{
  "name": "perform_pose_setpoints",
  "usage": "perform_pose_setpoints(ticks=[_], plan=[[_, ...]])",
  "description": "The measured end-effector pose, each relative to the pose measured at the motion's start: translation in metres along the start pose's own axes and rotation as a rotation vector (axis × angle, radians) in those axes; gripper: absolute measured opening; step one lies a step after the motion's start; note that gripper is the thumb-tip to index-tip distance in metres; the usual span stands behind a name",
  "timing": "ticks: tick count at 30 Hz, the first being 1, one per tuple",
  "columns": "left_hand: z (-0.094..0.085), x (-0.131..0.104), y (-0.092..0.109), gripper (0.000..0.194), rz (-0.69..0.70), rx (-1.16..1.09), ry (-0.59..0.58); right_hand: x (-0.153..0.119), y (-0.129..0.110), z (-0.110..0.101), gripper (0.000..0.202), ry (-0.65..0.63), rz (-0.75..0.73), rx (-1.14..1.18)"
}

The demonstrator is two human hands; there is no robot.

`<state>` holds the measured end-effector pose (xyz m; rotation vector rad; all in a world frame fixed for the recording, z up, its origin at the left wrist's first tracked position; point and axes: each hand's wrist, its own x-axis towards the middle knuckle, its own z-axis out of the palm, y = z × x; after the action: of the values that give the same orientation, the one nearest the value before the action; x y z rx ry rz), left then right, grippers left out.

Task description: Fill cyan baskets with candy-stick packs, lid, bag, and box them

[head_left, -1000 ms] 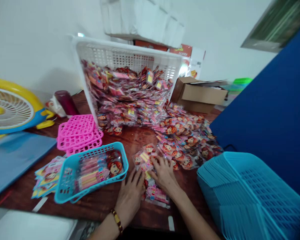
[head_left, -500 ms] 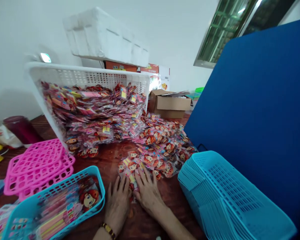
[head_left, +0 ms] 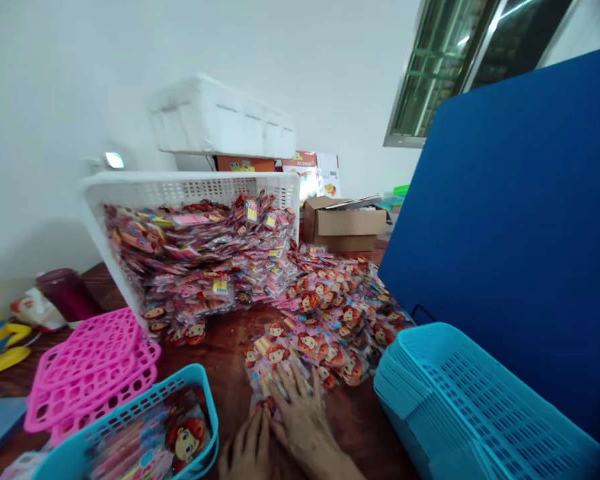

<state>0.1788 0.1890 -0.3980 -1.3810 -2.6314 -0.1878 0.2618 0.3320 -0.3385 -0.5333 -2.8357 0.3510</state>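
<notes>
My right hand (head_left: 303, 417) lies flat with fingers spread over several small clear packets (head_left: 276, 353), printed with a red-haired cartoon face and showing pink and yellow inside. Close by on the left, my left hand (head_left: 247, 450) touches the near edge of these packets with its fingertips; its fingers are extended and the lower hand is cut off by the frame. Beyond both hands, a heap of like packets (head_left: 330, 293) spreads across the dark table (head_left: 230, 360). It runs back to a tipped white basket (head_left: 107, 227) filled with more of them.
At the left, a blue basket (head_left: 213, 407) holds larger cartoon-face packs, beside pink perforated trays (head_left: 93, 360). Nested blue baskets (head_left: 425, 380) stand at the right, before a blue panel (head_left: 520, 220). A cardboard box (head_left: 350, 227) and a white foam box (head_left: 230, 123) are behind.
The view has tilted up, so things sit lower in the picture. My left hand has drawn nearer to me and closer to my right thumb. My right hand stays on the packets.
</notes>
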Motion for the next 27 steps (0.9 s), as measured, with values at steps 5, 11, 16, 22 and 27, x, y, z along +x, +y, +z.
perform_pose_setpoints(ticks=[5,11,16,22,27], plan=[[0.005,0.037,0.004,0.067,0.011,0.013,0.080,0.028,0.018,0.015,0.065,0.067,0.070,-0.009],[0.009,0.030,0.001,0.063,0.072,0.012,0.098,0.058,0.025,-0.002,0.054,0.092,0.092,0.043],[0.010,0.012,0.002,0.059,0.104,-0.019,0.069,0.081,0.021,-0.014,0.051,0.030,0.146,0.042],[-0.004,0.019,0.012,0.054,0.100,-0.028,0.062,0.077,0.005,-0.055,0.033,0.090,0.178,0.092],[-0.005,0.026,0.015,0.053,0.119,-0.023,0.053,0.106,0.068,-0.123,0.029,0.376,0.648,0.174]])
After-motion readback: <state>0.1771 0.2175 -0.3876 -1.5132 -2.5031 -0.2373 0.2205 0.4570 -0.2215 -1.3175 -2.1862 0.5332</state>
